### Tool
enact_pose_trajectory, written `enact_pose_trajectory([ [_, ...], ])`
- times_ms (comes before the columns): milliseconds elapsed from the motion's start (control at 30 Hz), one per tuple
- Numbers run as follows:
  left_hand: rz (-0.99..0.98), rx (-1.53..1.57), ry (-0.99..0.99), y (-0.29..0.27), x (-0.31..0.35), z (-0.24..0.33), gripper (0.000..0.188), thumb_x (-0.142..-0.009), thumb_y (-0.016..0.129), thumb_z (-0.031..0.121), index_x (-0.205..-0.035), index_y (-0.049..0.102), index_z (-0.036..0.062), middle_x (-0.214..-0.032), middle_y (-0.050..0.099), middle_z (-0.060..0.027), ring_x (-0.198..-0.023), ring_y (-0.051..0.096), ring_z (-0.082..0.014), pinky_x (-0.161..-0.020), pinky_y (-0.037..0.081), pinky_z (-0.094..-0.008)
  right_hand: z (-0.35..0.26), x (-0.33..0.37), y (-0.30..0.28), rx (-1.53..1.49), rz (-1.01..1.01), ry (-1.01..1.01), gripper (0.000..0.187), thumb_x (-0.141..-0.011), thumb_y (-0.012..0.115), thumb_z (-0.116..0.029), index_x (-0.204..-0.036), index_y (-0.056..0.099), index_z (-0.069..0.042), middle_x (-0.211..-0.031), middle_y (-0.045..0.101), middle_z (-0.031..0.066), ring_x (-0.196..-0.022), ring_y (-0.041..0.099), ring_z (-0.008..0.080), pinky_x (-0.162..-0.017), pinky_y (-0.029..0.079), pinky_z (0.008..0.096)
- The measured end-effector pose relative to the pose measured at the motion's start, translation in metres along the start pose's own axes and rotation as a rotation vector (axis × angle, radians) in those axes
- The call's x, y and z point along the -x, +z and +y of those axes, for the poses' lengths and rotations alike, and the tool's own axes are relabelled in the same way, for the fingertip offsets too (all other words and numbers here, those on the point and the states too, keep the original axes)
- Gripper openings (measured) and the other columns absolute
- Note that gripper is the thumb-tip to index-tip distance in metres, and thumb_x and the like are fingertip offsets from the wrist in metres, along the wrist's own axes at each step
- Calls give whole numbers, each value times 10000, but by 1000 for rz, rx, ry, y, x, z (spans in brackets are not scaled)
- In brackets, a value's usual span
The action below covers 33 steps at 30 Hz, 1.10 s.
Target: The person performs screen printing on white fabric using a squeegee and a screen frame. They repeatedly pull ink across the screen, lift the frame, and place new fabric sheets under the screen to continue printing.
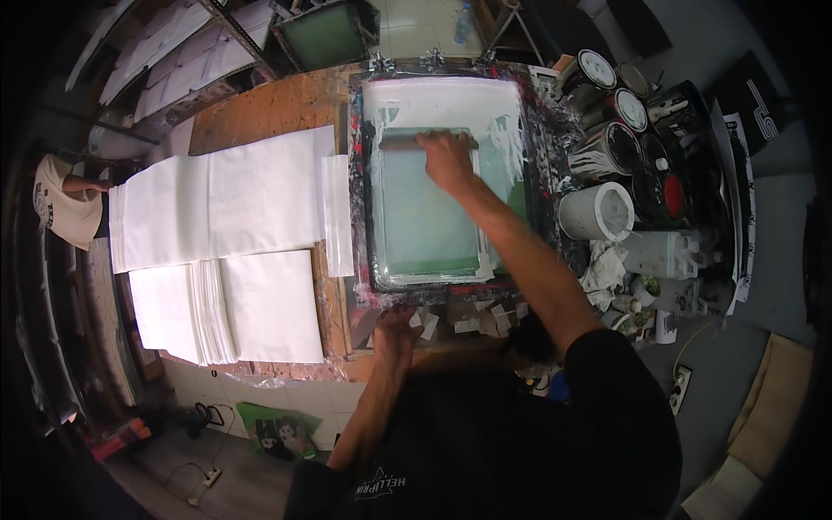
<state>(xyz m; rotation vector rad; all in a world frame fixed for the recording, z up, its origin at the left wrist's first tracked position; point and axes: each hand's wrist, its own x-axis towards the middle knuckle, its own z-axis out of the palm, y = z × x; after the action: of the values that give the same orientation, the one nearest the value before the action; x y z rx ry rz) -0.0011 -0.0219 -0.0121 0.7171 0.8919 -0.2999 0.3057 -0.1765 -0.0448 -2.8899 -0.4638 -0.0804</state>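
A screen-printing frame [539, 260] with an ink-smeared dark border lies in front of me. Its pale green mesh [429, 217] carries white ink along the far end and the right side. My right hand [448, 160] is closed over a squeegee [397, 141], which lies crosswise on the far half of the mesh. At the frame's near edge, left of its middle, my left hand [395, 334] is closed, fingers bent against the edge; its fingertips are hard to see. White sheets [264, 195] lie in two rows on the wooden table [269, 100] to the left.
Open ink cans [607, 149], a white bucket [598, 212], clear plastic jugs [663, 253] and a crumpled cloth [604, 273] crowd the right side. Another person's arm [88, 185] reaches the sheets at far left. Behind the table stands another screen [325, 39].
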Motion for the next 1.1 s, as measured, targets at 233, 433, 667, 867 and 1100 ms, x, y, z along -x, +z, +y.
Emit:
enact_pose_trajectory([
  [233,56,76,1,-7,1,-4,309,-843,562,78,-1150,528,72,-1179,570,-126,-1214,554,-312,-917,488,-580,23,-89,-32,-158,-151,53,512,-805,636,3,-1289,675,-160,-1159,734,89,-1117,673,295,-949,479,507],
  [433,13,-38,10,-3,-1,4,288,-869,543,66,-1154,508,41,-1160,580,-159,-1150,586,-312,-899,515,-562,42,-92,4,-23,54,-39,467,-814,661,-70,-1270,673,-168,-1111,720,88,-1080,678,286,-937,452,535],
  [667,-89,-65,82,-18,-4,3,349,-854,554,8,-1196,496,-24,-1101,588,-210,-1032,622,-321,-871,525,-487,35,-25,-77,-291,-181,-18,418,-880,621,-106,-1297,646,-105,-1152,696,231,-1067,665,416,-952,518,496],
  [867,-148,-131,202,-13,1,12,293,-837,611,27,-1123,608,-35,-943,665,-154,-864,658,-250,-822,529,-366,-48,157,-148,-292,-440,-155,336,-829,623,-57,-1162,588,-80,-994,681,156,-911,668,385,-768,502,504],
  [1100,-335,-175,325,19,34,60,372,-840,606,57,-1193,601,-57,-1124,673,-187,-946,673,-261,-898,535,-388,-90,195,-173,-114,251,-260,236,-743,668,-166,-938,607,-47,-832,614,102,-727,586,296,-673,439,449],
])
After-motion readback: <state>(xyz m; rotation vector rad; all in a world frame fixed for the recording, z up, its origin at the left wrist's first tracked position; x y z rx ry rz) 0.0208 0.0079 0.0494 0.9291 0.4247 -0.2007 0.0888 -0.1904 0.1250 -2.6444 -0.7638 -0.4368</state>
